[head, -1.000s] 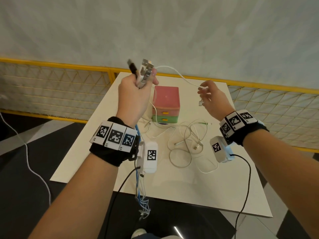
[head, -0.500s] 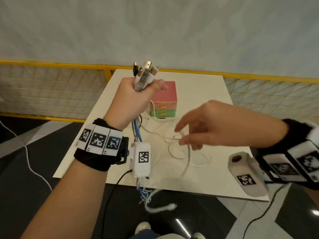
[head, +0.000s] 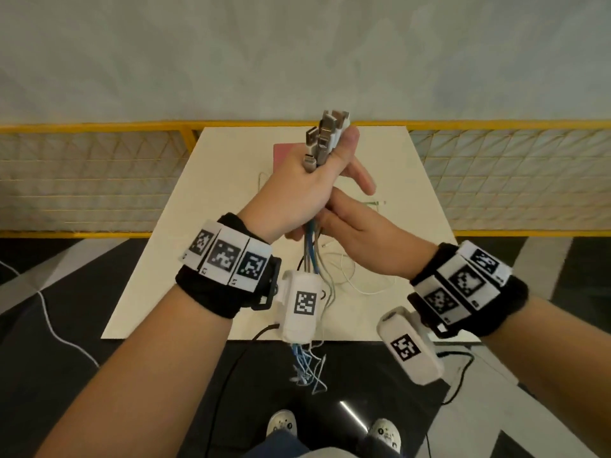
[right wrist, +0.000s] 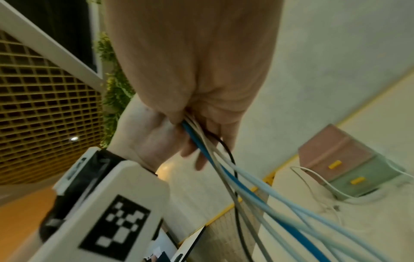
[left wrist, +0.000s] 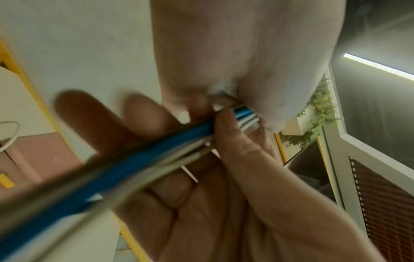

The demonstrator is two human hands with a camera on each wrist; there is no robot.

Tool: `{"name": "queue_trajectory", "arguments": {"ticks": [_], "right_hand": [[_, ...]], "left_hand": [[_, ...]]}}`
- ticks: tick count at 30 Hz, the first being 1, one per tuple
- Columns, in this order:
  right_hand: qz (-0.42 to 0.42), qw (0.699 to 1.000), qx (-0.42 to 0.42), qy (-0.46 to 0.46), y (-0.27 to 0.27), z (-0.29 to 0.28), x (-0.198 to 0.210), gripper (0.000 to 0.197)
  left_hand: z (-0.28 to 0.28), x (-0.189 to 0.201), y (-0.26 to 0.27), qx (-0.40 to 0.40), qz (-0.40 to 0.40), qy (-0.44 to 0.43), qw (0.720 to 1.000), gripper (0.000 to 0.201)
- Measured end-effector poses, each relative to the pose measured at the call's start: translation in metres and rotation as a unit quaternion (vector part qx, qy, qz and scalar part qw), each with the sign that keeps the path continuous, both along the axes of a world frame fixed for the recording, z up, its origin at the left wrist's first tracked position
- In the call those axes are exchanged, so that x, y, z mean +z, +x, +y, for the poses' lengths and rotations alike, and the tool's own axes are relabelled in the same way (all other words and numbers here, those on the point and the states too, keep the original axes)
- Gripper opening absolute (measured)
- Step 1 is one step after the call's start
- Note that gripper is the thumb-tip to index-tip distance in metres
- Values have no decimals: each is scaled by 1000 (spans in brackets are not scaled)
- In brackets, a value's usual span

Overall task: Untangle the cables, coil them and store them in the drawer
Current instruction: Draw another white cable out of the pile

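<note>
My left hand (head: 297,190) is raised above the table and grips a bundle of blue, white and grey cables (head: 312,246), with their USB plugs (head: 330,133) sticking up out of the fist. Directly beneath it, my right hand (head: 350,223) holds the same bundle. In the left wrist view its thumb (left wrist: 226,122) lies across the cables (left wrist: 134,164) against the palm. The loose ends (head: 307,368) hang below the table edge. The drawer unit (right wrist: 345,163), pink over green with yellow handles, stands on the table, mostly hidden behind my left hand in the head view.
Thin white cables (head: 350,279) lie loose on the cream table (head: 416,200), one with a green tip (head: 375,203). A yellow mesh railing (head: 99,166) runs behind the table. Below the near edge are the dark floor and my shoes (head: 281,424).
My right hand let go of the white cable end it held out to the right and came in under my left hand to hold the bundle. My left hand shifted rightward.
</note>
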State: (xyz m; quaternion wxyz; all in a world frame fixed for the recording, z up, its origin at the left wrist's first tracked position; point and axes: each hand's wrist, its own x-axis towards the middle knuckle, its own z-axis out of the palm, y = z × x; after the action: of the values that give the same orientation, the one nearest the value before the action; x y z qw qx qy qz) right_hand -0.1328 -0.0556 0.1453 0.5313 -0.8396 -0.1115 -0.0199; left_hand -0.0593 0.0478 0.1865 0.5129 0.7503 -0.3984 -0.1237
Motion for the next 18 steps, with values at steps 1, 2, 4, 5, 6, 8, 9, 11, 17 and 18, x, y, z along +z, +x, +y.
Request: {"name": "queue_trajectory", "arguments": {"ticks": [1,2,4,5,6,8,9,11,17,18], "right_hand": [[2,999,-5,49,-1,2,-3,20],[10,996,-12,90,-1,3,-6,18],[26,989,-33,144,-2,5,-12,24],[28,986,-46,157,-2,4,-14,23],[26,984,-56,168,-2,3,-17,21],[26,979,-54,194,-2,-1,-20,16],[22,978,-43,201,-2,-3,-21,17],[5,986,-25,163,-2,-7,-26,15],[24,994,-23,-107,-7,-32,-67,16],[32,992,-20,-123,-7,-34,-78,18]], "left_hand": [[-1,0,-1,7,19,-6,1000,61],[-2,-1,-1,10,45,-15,999,59],[-2,-3,-2,-7,105,-25,994,47],[-2,-5,-3,-21,130,-24,991,40],[-2,-9,-3,-32,144,-21,989,37],[-4,-15,-4,-30,146,-19,989,45],[-6,-17,-5,-20,136,-21,990,49],[-12,-19,-7,4,123,-55,991,50],[-8,-8,11,28,266,-276,923,33],[-6,-4,13,41,278,-283,917,35]]}}
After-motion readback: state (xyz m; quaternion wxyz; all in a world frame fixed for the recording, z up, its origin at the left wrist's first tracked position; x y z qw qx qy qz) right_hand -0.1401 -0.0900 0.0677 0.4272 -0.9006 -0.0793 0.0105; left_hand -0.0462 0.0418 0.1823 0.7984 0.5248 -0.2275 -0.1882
